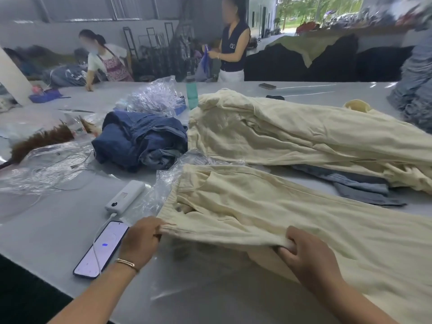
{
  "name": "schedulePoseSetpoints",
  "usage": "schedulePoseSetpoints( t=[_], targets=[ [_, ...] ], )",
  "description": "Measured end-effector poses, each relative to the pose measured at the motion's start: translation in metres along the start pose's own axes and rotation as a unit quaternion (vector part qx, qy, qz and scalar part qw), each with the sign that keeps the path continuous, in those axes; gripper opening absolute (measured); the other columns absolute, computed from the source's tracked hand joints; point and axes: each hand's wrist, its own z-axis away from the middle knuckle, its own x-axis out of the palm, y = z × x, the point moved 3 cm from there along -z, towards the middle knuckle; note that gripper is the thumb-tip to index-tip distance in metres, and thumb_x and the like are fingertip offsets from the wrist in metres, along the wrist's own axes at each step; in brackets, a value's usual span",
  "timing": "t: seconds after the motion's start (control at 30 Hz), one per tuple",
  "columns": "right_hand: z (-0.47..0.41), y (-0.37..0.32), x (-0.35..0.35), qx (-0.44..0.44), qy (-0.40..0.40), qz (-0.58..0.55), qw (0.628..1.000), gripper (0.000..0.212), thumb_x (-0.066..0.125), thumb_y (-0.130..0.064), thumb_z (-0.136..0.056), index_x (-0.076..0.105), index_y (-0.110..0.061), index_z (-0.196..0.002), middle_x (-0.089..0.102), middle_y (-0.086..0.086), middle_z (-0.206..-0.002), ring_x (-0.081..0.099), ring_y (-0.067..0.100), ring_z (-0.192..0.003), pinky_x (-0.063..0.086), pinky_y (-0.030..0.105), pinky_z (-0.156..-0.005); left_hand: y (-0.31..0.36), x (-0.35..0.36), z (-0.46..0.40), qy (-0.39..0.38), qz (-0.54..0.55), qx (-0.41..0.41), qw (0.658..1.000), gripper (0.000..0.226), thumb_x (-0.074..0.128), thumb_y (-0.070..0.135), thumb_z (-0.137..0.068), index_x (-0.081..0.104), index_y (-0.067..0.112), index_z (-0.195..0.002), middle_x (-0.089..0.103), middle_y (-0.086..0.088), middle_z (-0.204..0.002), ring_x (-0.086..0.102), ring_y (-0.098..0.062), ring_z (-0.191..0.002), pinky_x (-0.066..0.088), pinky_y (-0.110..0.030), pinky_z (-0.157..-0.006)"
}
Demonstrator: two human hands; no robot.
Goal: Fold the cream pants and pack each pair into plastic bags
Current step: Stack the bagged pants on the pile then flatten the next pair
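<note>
Beside pants (292, 206): phone (101, 250) | power bank (125, 195) | plastic bag (159, 192)

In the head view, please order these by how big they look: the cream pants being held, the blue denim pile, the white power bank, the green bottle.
1. cream pants, though nearest
2. blue denim pile
3. white power bank and green bottle: look alike, bottle farther, unsure.

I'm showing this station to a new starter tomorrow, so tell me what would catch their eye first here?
First, the cream pants spread across the near right of the table, with the left hand and right hand each taking a grip on the near edge. Behind them lies a bigger heap of cream pants, and to its left a crumpled blue denim pile.
</note>
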Motion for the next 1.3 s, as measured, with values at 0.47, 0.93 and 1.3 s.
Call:
schedulePoseSetpoints(
  t=[0.47,0.93,1.3],
  targets=[
    [-0.121,0.091,-0.036,0.126,0.031,-0.005,0.992,0.027,0.052,-0.016,-0.094,0.050,-0.016,-0.068,0.058,0.004,-0.070,0.052,0.027,-0.070,0.037,0.035,-0.058,0.024,-0.016,-0.200,-0.211,0.105,-0.120,0.964,0.018,0.076,0.024,-0.080,0.068,0.011,-0.089,0.067,-0.007,-0.088,0.059,-0.020,-0.083,0.041,-0.029,-0.071],
    [-0.243,0.164,0.045,0.086,-0.108,0.251,0.958,0.019,0.047,-0.022,-0.092,0.039,-0.027,-0.109,0.052,-0.004,-0.123,0.050,0.017,-0.114,0.038,0.029,-0.080,0.010,0.104,-0.273,-0.173,-0.163,-0.124,0.963,0.025,0.070,0.032,-0.080,0.053,0.022,-0.064,0.055,0.002,-0.072,0.056,-0.019,-0.076,0.038,-0.026,-0.056],
    [-0.241,0.192,0.071,0.106,-0.072,0.242,0.962,0.026,0.034,-0.047,-0.100,0.044,-0.023,-0.099,0.042,-0.006,-0.100,0.044,0.016,-0.097,0.031,0.028,-0.066,-0.007,0.139,-0.272,-0.235,-0.074,-0.066,0.967,0.048,0.070,0.059,-0.073,0.048,0.038,-0.109,0.049,0.017,-0.102,0.055,-0.013,-0.107,0.042,-0.031,-0.093]
  ],
)
